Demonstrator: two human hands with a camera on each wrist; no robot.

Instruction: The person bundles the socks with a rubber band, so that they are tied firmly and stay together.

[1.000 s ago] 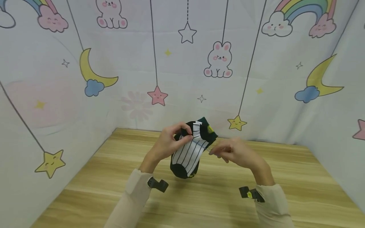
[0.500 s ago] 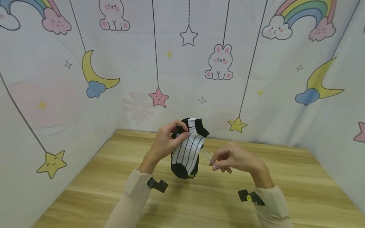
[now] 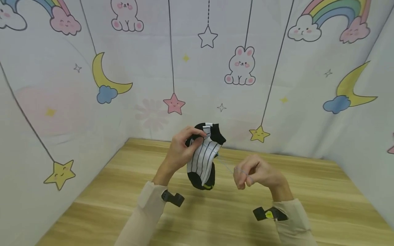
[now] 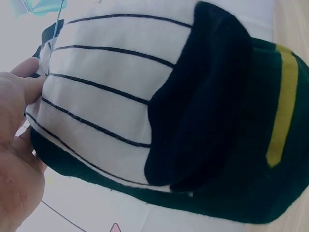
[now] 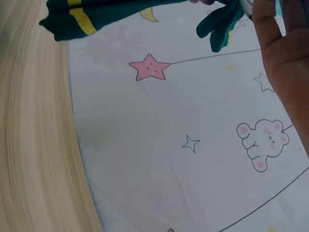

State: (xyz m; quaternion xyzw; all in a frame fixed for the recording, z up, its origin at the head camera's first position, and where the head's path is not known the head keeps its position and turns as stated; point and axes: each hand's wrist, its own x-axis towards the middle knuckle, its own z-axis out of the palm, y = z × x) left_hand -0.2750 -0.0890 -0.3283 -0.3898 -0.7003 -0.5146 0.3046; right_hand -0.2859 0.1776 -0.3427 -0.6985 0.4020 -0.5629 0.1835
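Observation:
Between thumb and fingers, my left hand (image 3: 181,150) pinches a bundle of ankle socks (image 3: 201,162), held up over the table. The front sock is white with thin black stripes and a black toe and cuff. Behind it, the left wrist view shows a dark green sock (image 4: 241,203) with a yellow stripe. A thin bluish thread (image 3: 226,166) runs from the socks to my right hand (image 3: 258,174), whose curled fingers hold it to the right of the bundle. In the right wrist view the right hand (image 5: 285,63) is only partly in frame.
A wood-grain table (image 3: 221,218) lies beneath both hands. White fabric walls (image 3: 147,68) printed with stars, moons and bunnies enclose it at the back and sides. Dark wrist cameras (image 3: 176,199) sit at both cuffs.
My right hand has moved right and slightly down, away from the socks, stretching the thread between. The bundle has turned a little, and the green cuff at upper right has gone from sight.

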